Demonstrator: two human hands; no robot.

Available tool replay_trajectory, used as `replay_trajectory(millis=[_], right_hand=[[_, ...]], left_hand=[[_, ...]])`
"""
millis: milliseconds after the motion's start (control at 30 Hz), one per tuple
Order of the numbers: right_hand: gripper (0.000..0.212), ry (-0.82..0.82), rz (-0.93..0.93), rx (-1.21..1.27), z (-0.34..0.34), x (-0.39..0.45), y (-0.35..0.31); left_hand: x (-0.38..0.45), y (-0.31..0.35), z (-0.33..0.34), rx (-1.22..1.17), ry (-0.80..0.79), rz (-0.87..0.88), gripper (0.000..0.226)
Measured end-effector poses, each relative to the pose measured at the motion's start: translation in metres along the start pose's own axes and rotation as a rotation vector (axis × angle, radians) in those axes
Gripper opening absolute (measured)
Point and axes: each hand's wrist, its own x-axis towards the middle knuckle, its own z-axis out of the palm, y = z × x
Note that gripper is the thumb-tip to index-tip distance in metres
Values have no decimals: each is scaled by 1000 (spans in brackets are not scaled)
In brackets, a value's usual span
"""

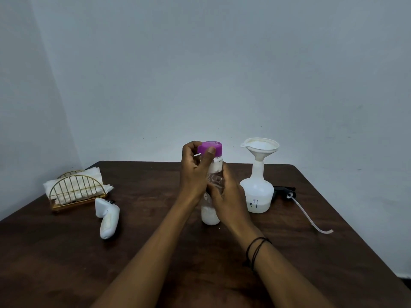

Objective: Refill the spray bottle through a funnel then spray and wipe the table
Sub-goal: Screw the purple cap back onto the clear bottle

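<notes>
We have the spray bottle [256, 192] standing right of the table's [155, 252] middle, toward the far edge, its neck open and the white funnel [259, 148] seated upright in it, a shallow layer of milky liquid at the bottom. Just beside it on the left we hold the clear refill bottle [211, 216], standing on the table: our right hand [224, 196] wraps around its body while our left hand [194, 172] pinches the purple cap [210, 148] with thumb and curled fingers. We judge we are working the cap, either opening to pour or closing up; we cannot tell which. If opening, the next move calls for lifting the bottle and tipping it steadily over the funnel's rim without knocking it. Behind the spray bottle, near the right edge, lies the black trigger head [284, 191] with its dip tube [309, 216] trailing forward. Toward the left edge sit a gold napkin holder [75, 192] with paper napkins [66, 185] and a white controller [107, 216].
</notes>
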Motion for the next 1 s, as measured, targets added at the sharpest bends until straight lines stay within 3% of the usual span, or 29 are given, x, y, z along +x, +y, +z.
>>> replay_trajectory(millis=[233,400,600,767,1000], right_hand=[[43,-23,-18,10,-5,5,1],[48,-42,3,-14,-1,10,10],[80,-154,91,-120,5,3,21],[65,-55,26,-148,-1,5,11],[43,91,-193,-197,-15,2,-10]], left_hand=[[3,-3,-10,24,-84,-16,22],[2,-15,-34,246,-394,-40,60],[13,-24,-43,322,-98,39,73],[26,-38,-64,395,135,53,81],[34,-60,-80,558,223,75,83]])
